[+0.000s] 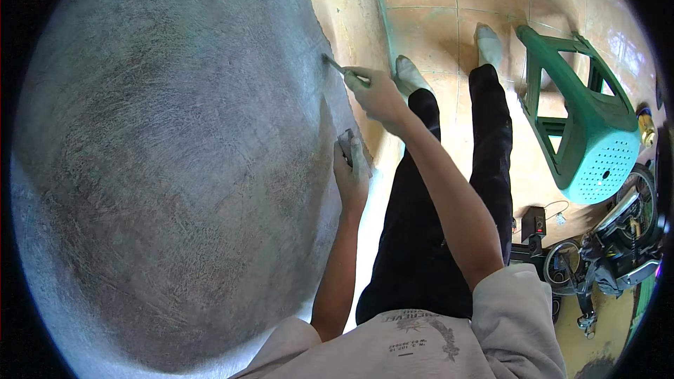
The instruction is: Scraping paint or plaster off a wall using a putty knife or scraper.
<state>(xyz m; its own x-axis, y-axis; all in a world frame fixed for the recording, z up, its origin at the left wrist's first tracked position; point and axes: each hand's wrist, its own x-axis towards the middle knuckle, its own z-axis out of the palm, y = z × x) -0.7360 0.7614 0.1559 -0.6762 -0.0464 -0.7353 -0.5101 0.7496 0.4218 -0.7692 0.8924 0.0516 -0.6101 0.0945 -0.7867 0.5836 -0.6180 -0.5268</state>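
A grey, rough-textured plaster-like surface (200,158) fills the left of the view. My right hand (375,93) grips the handle of a thin, flat tool (333,63), perhaps a small spatula. The tool's far end meets the grey surface near its uneven edge. Lower down, my left hand (352,173) holds a small grey flat piece or block (346,145) between thumb and fingers, close to the same edge; its exact kind cannot be told. A pale yellow wall strip (350,16) runs beside the grey area.
A green plastic stool (603,168) stands to the right on the tiled floor (421,31). Beyond it are a motorcycle (595,258) and a small black box (533,221) with a cable. My feet, in pale socks (413,76), are on the tiles near the wall's base.
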